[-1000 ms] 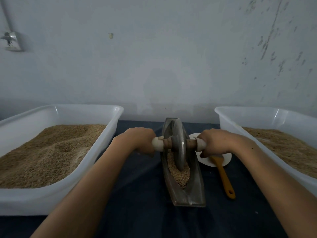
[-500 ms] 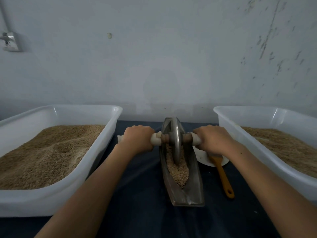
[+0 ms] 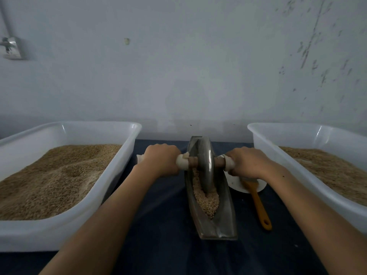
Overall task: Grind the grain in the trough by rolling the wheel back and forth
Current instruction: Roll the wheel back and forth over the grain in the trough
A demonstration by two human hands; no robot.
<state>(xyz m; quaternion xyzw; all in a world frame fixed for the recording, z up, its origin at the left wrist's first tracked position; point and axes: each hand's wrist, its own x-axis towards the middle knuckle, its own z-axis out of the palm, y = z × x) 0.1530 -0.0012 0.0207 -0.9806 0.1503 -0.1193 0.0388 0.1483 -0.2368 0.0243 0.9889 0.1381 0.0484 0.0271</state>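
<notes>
Two fists, left hand [image 3: 161, 159] and right hand [image 3: 245, 161], are clenched on the axle [image 3: 191, 161] at 9 and 3 o'clock, keeping the wheel [image 3: 206, 165] upright in the trough [image 3: 226, 211].

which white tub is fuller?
The left tub: its grain heaps close to the rim. The right tub holds a lower layer.

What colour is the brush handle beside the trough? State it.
Orange, clearest in the head view.
</notes>
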